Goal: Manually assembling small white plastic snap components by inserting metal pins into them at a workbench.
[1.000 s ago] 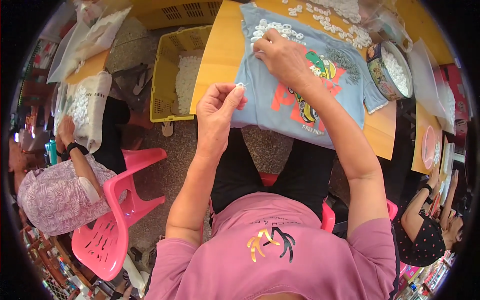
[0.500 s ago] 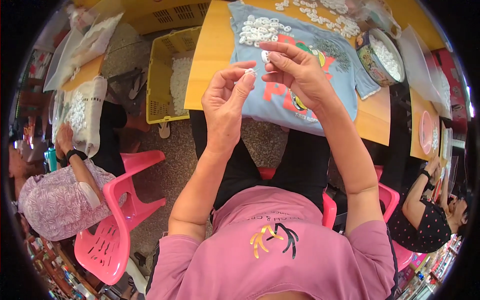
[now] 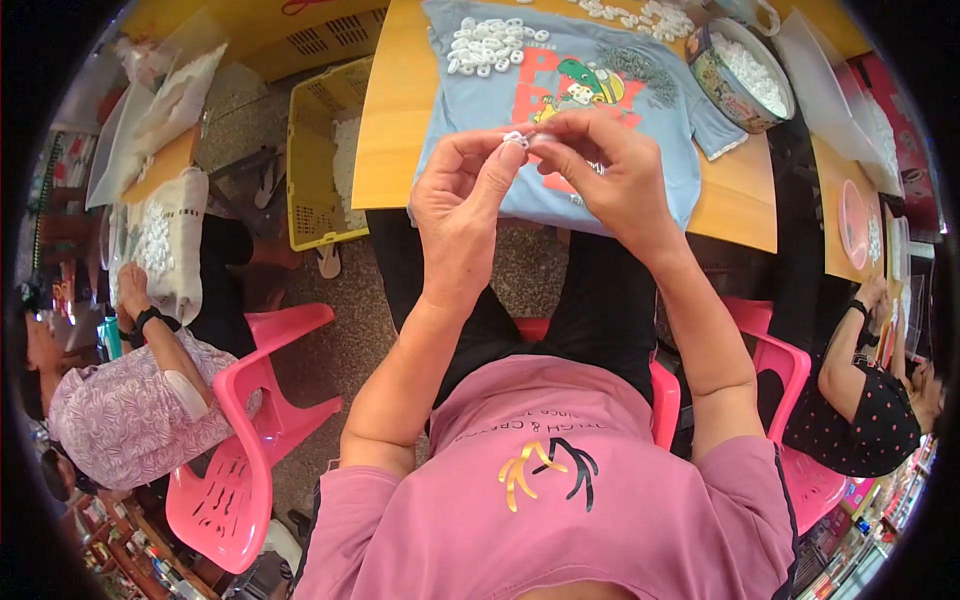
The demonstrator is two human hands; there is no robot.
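Note:
My left hand (image 3: 462,190) pinches a small white plastic piece (image 3: 516,139) between thumb and fingertips. My right hand (image 3: 610,165) is closed in a pinch right beside it, its fingertips meeting those of the left; what they grip is hidden. Both hands are raised over the near part of a light-blue printed T-shirt (image 3: 450,115) spread on the table. On the shirt's far left lies a pile of white oval plastic pieces with holes (image 3: 490,48). A heap of small dark thin parts (image 3: 640,78) lies on its far right.
A round patterned tin (image 3: 722,95) of white pieces stands at the table's right edge. Left of the wooden table (image 3: 385,150) sits a yellow crate (image 3: 298,200) holding white pieces. People work on either side, on pink plastic chairs (image 3: 245,430).
My right hand has come down and left to meet the left hand. The white oval piece it pinched is now out of sight. The view has shifted slightly.

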